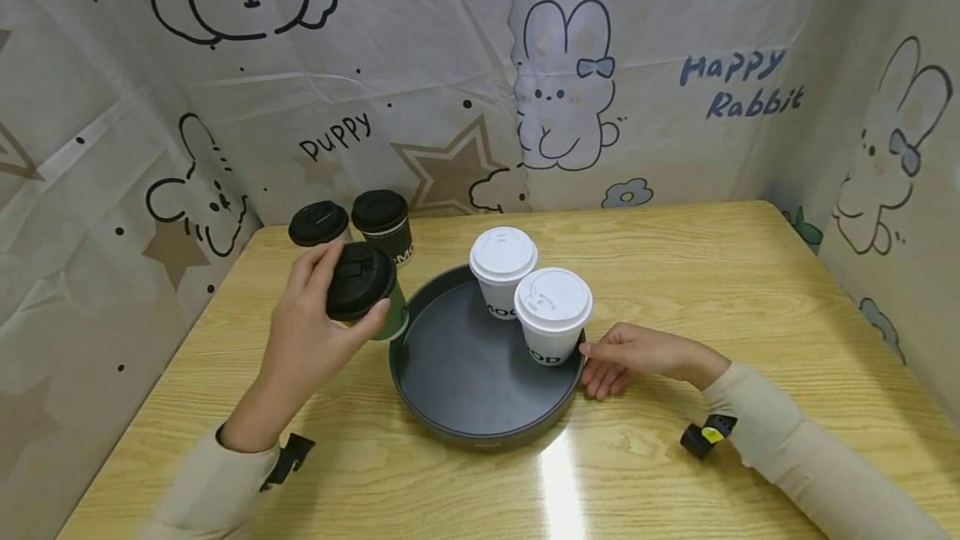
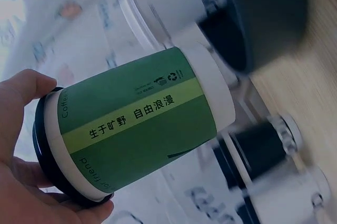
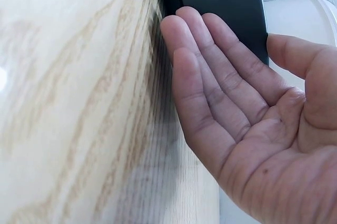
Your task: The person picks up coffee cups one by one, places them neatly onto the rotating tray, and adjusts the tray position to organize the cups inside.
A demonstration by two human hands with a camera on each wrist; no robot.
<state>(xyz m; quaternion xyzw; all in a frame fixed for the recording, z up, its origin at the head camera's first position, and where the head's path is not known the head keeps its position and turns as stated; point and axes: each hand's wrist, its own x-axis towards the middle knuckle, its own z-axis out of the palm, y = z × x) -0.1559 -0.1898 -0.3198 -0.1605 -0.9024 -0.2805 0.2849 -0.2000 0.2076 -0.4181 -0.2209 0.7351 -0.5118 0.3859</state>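
Aloft, green cup [image 1: 382, 315] in left hand [image 1: 311, 336] grip.

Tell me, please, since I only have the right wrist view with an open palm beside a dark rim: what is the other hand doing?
Observer: The left hand holds a green cup with a black lid, gripping it at the lid end, lifted beside the round dark tray.
Operator: Is anything on that tray?
Observer: Two white-lidded cups stand on its far right part, one nearer the right hand.
Operator: Are there more cups elsewhere?
Observer: Two more black-lidded cups stand on the table behind the left hand, off the tray.
Operator: Does my hand grip the tray?
Observer: No; its straight fingers lie against the tray's outer wall.
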